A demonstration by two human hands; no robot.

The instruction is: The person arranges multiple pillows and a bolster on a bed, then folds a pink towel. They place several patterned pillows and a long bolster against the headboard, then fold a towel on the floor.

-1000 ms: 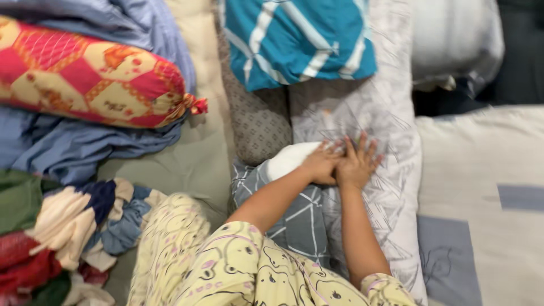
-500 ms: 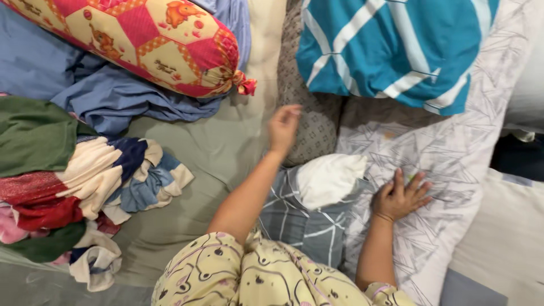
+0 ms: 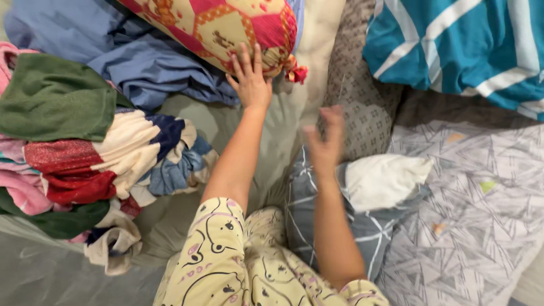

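Though open — L hand (image 3: 249,76) on bolster (image 3: 226,28)

A: The bolster (image 3: 226,28)?
B: Pink, red and cream hexagons, orange trim. Under it, a plain blue sheet (image 3: 141,62).
A: Right of it?
B: A teal pillow (image 3: 453,45), white stripes.
A: Left of it?
B: A green cloth (image 3: 56,99) on a red, cream and navy pile (image 3: 107,164).

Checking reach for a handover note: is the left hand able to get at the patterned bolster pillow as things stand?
Probably yes: the left hand already lies against the tied end of the patterned bolster pillow, with nothing between them. The right hand is blurred, apart.
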